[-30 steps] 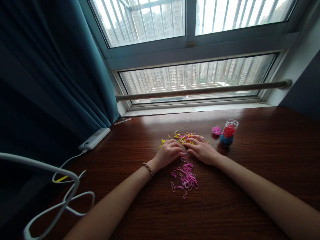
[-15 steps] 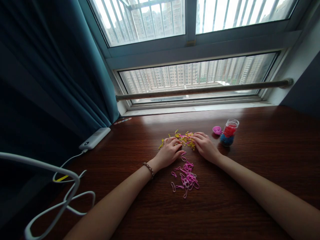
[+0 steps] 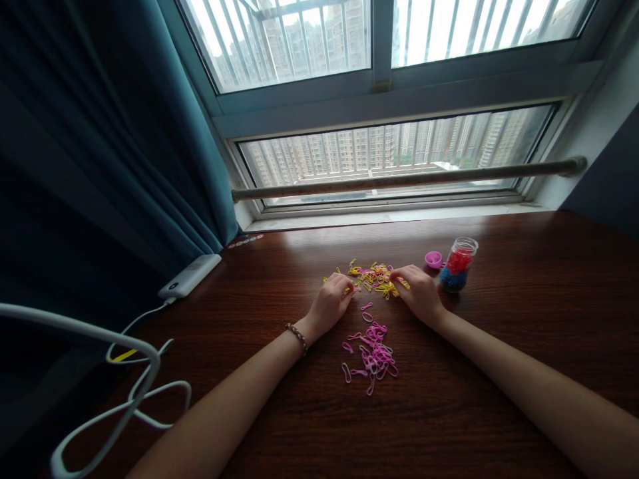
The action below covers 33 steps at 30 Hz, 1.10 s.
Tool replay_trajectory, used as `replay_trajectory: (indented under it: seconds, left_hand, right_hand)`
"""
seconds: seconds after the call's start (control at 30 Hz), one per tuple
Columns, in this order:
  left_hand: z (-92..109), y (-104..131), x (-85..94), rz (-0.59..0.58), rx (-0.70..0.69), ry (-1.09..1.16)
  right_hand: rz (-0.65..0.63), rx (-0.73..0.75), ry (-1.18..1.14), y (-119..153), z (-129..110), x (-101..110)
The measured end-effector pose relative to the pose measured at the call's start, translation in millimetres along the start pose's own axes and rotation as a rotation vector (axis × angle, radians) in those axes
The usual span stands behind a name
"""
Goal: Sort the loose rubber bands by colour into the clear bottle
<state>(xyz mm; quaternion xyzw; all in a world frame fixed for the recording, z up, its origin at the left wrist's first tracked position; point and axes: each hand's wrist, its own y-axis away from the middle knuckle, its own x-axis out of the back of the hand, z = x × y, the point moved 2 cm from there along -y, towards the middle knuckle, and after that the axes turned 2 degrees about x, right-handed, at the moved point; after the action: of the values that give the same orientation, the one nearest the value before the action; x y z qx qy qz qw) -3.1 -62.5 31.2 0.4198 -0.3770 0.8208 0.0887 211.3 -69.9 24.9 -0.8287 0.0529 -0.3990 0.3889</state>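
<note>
Dark reddish-brown glossy wood makes up the bench [image 3: 279, 412] below a barred window, with a blue curtain [image 3: 124, 120] at the upper left of the frame. Near the centre, the left hand [image 3: 331, 301] has its fingertips pinched narrow on a small pink clip and the right hand [image 3: 417, 291] curls narrow at the mixed yellow and pink plastic clips [image 3: 375, 277], its grip unclear. Loose pink plastic clips [image 3: 375, 352] lie below them, lower centre, while a clear glass jar [image 3: 456, 265] of red and blue pieces stands right of centre, just beside a small pink plastic cup [image 3: 433, 259].

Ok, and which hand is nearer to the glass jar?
The right hand, just left of the glass jar. The left hand is farther away, at the left end of the yellow-and-pink pile.
</note>
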Motion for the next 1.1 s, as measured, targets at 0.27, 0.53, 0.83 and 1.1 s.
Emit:
replay_trajectory:
  seconds: [0.27, 0.53, 0.83, 1.1]
  left_hand:
    - [7.0, 2.0, 1.8, -0.086, -0.142, 0.006]
    - [23.7, 5.5, 8.7, -0.21, -0.36, -0.012]
    - [-2.0, -3.6, 8.3, 0.125, -0.05, -0.251]
    - [1.9, -11.8, -4.7, -0.12, -0.097, -0.431]
  right_hand:
    - [0.015, 0.064, -0.015, -1.9, -15.8, 2.7]
    - [0.0, 0.225, 0.036, 3.0, -28.3, 3.8]
    - [-0.281, 0.532, -0.011, 4.9, -54.4, 3.5]
    - [-0.233, 0.12, 0.132, 3.2, -18.9, -14.5]
